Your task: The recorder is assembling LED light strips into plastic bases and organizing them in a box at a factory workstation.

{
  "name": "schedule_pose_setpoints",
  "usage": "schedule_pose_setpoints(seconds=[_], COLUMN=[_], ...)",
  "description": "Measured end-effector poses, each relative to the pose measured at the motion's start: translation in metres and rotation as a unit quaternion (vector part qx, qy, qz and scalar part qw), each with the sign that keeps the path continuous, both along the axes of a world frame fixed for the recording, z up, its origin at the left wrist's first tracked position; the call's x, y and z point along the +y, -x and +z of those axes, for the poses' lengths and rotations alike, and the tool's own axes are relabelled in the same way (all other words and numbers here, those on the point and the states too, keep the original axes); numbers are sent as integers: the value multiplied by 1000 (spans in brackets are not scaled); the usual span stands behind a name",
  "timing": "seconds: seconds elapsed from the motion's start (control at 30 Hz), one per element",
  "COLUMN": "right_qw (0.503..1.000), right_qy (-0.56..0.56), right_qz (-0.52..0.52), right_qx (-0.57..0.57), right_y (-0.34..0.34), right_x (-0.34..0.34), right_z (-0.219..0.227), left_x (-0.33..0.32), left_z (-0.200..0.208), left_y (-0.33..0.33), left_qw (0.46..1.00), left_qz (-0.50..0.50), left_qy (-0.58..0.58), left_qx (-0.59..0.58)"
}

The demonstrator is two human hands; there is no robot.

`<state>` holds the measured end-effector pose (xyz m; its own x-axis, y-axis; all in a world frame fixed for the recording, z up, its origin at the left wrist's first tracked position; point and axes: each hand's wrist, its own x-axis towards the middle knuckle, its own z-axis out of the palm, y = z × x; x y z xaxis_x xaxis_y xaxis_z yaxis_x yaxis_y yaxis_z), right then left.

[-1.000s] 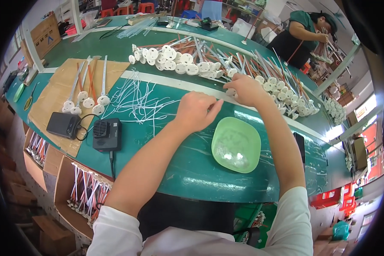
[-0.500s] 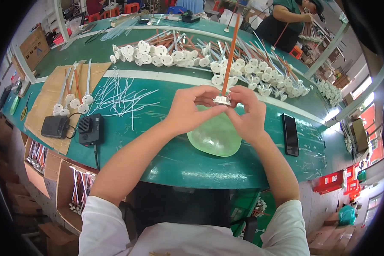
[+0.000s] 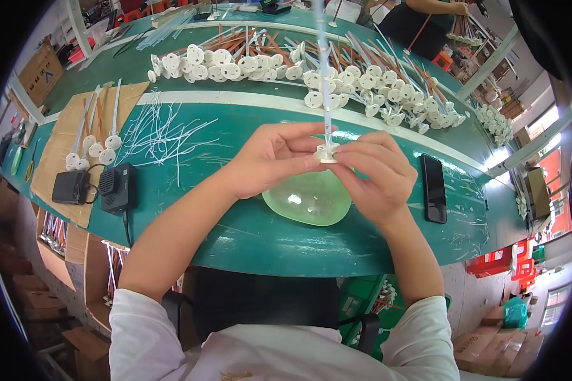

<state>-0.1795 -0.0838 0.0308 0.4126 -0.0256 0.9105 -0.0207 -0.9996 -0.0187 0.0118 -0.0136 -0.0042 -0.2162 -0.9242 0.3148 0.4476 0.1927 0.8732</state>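
Both hands meet above the near bench, around the white round base (image 3: 327,153) of a tall thin strip (image 3: 325,82). The strip stands upright and shows a pale silvery face, its upper part blurred. My left hand (image 3: 270,159) is closed on the left side of the base, thumb at its rim. From the right, my right hand (image 3: 381,171) pinches the base between thumb and fingers. Part of the base is hidden by fingertips. Just below lies a light green, translucent, shallow bowl (image 3: 308,202), partly covered by the hands.
Thin white strands (image 3: 165,130) lie to the left, beside cardboard (image 3: 57,149) with several similar pieces. Two black devices (image 3: 119,188) sit near the bench's left front. A black phone (image 3: 434,188) lies right. Many white-based strips (image 3: 222,65) line the far side. A co-worker's arm (image 3: 433,6) shows far right.
The strip has turned from its orange-brown face to a pale silvery one. My right-hand fingers have shifted on the base. The view has moved slightly.
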Motion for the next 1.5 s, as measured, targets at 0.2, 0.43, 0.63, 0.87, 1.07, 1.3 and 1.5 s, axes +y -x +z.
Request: schedule_pose_setpoints(seconds=[0.2, 0.43, 0.63, 0.87, 1.07, 1.3, 1.5], right_qw=[997, 1000, 999, 997, 997, 929, 887], right_qy=[55, 10, 19, -57, -76, -240, -249], right_qz=[28, 22, 3, 51, 20, -114, -111], right_qx=[41, -17, -29, 22, 18, 257, 373], right_y=[-2, -6, -7, -4, -5, 6, -2], right_x=[4, 12, 15, 8, 10, -3, 8], right_z=[-4, 1, -1, 2, -5, -14, -16], left_x=[2, 8, 8, 11, 2, -8, -7], left_z=[4, 7, 3, 7, 6, 2, -6], left_y=[-4, -1, 0, -3, -5, -7, -5], left_qw=[996, 993, 996, 990, 999, 954, 955], left_qz=[-20, -88, -77, -100, -32, 271, 267], left_qy=[-4, -23, -15, -31, -3, 19, 6], left_qx=[-88, 76, 37, 94, 9, -122, -125])
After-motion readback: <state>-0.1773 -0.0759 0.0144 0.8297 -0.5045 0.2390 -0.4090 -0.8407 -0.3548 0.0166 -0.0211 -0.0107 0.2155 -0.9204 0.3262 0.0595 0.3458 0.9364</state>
